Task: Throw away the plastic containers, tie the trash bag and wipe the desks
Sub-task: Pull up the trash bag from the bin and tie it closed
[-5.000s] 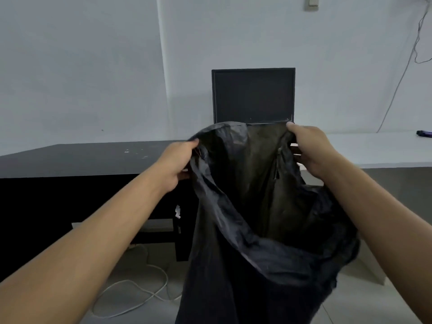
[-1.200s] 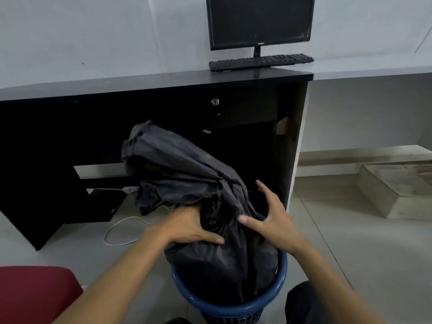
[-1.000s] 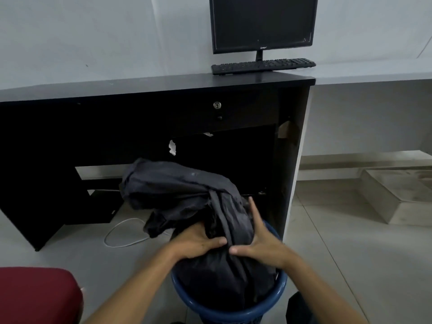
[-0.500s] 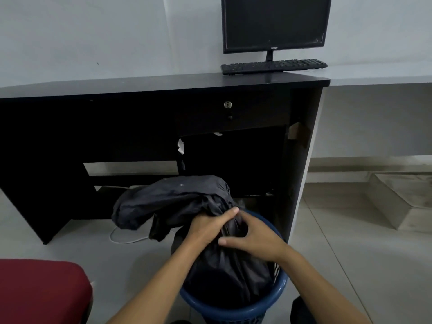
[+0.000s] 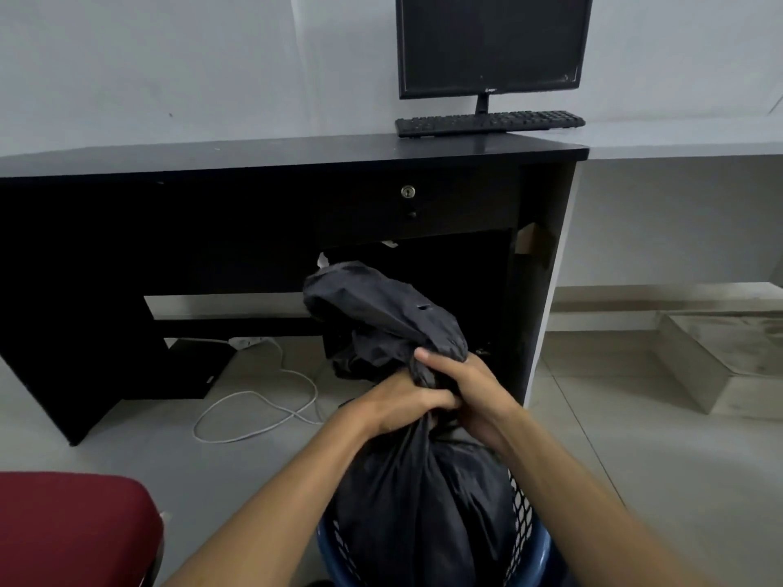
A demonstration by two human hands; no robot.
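Observation:
A black trash bag [image 5: 423,493] stands in a blue mesh bin [image 5: 538,544] at the bottom centre. Its neck is bunched together, and the loose top [image 5: 373,311] flops up and to the left above my hands. My left hand [image 5: 402,402] is closed around the gathered neck. My right hand [image 5: 470,383] is wrapped over the same neck from the right, touching the left hand. The black desk [image 5: 262,156] stands behind the bin. No plastic containers show.
A monitor [image 5: 491,40] and keyboard [image 5: 489,122] sit at the desk's right end. A light grey desk [image 5: 686,146] continues to the right. A white cable [image 5: 262,408] loops on the floor under the desk. A red chair seat [image 5: 72,527] is at lower left.
Five seconds ago I held the bag open and high. Since then it sits in the bin, and both hands have closed in, gathering the top into a tight neck.

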